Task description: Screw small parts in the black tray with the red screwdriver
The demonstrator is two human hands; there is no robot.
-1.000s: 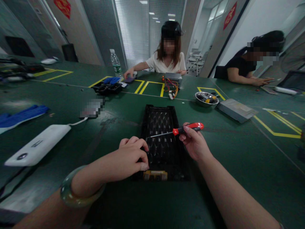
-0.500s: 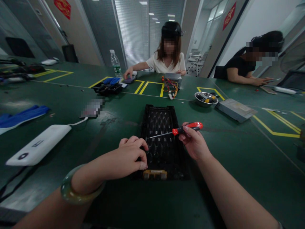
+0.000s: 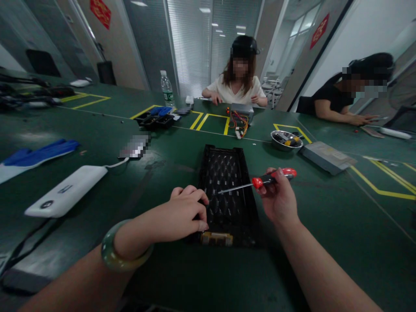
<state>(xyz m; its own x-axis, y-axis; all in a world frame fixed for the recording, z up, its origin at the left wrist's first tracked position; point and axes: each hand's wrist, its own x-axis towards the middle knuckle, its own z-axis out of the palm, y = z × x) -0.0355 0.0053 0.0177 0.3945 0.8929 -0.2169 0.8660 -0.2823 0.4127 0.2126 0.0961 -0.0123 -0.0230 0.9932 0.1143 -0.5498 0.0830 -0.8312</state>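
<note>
Left hand (image 3: 186, 209) curled on black perforated panel (image 3: 229, 182); right hand (image 3: 280, 201) pinches red-handled screwdriver (image 3: 273, 178) above it; steel bowl (image 3: 286, 141) nearer bench's (image 3: 325, 225) far edge.

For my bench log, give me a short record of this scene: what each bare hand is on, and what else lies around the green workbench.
Left hand: fingers curled on the black perforated plastic panel
Left wrist: pale green jade bangle
Right hand: holding a red-and-black screwdriver over the panel
Panel's near end: gold-coloured connector
Rest: steel bowl of small parts; flat grey metal box; white power bank
Others: two seated people
</note>
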